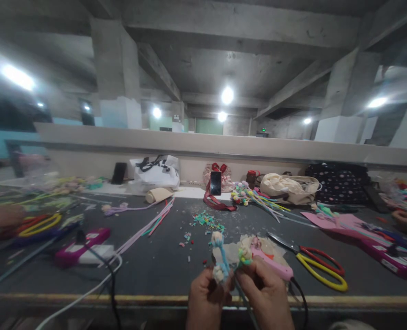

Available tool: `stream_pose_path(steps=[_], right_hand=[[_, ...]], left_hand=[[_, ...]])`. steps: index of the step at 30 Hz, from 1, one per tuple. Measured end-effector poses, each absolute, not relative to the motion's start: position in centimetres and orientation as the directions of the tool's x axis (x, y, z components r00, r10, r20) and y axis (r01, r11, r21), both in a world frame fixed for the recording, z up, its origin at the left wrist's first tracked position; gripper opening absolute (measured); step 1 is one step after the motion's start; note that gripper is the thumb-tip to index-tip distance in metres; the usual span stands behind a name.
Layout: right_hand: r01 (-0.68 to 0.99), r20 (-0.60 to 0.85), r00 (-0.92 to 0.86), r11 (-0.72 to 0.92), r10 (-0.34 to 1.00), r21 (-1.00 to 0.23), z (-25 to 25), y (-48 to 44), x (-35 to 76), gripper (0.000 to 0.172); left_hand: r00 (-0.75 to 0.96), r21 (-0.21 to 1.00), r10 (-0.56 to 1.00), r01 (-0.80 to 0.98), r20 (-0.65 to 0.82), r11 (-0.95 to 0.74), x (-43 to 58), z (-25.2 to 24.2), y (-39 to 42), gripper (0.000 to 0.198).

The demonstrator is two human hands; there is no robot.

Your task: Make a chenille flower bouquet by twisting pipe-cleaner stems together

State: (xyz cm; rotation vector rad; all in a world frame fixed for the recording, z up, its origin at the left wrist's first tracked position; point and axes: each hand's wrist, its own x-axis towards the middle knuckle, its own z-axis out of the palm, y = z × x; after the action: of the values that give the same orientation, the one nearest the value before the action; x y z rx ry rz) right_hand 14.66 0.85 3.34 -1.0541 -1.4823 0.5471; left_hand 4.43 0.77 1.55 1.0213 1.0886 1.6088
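Observation:
Near the table's front edge, my left hand pinches a light-blue and cream fuzzy stem piece, held upright with pale tufts at both ends. Close beside it, my right hand is closed on a small yellow-green fuzzy flower, and a thin stem trails below the fingers. The fingertips of both hands are near each other; whether the two pieces touch I cannot tell. Just behind my right hand a pink glue gun lies on a crumpled pale sheet. Scissors with red and yellow handles lie to the right.
Teal and yellow clippings are scattered mid-table. Lilac and pink fuzzy stems lie left, near a magenta box with cables. A phone leans at the back among bags. Other people's hands show at both sides.

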Motion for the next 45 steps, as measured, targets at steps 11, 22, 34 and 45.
stream_pose_path(steps=[11,22,34,45], right_hand=[[0.247,0.683,0.011,0.66,0.73,-0.71,2.9,0.7,14.7,0.012],[0.353,0.71,-0.05,0.678,0.702,-0.645,2.5,0.8,14.3,0.013],[0.424,0.437,-0.328,0.544,0.838,-0.724,8.8,1.4,18.7,0.047],[0.391,0.304,-0.455,0.494,0.837,-0.777,8.6,2.8,17.5,0.014]], left_hand=[[-0.088,0.886,0.995,-0.458,0.042,-0.078,4.0,2.4,0.2,0.028],[-0.096,0.867,0.995,-0.495,0.01,-0.057,3.7,2.7,0.4,0.027],[0.1,0.903,0.99,-0.409,-0.1,0.133,2.8,2.2,0.9,0.027],[0.182,0.889,0.982,-0.441,-0.047,0.124,3.1,1.8,0.9,0.028]])
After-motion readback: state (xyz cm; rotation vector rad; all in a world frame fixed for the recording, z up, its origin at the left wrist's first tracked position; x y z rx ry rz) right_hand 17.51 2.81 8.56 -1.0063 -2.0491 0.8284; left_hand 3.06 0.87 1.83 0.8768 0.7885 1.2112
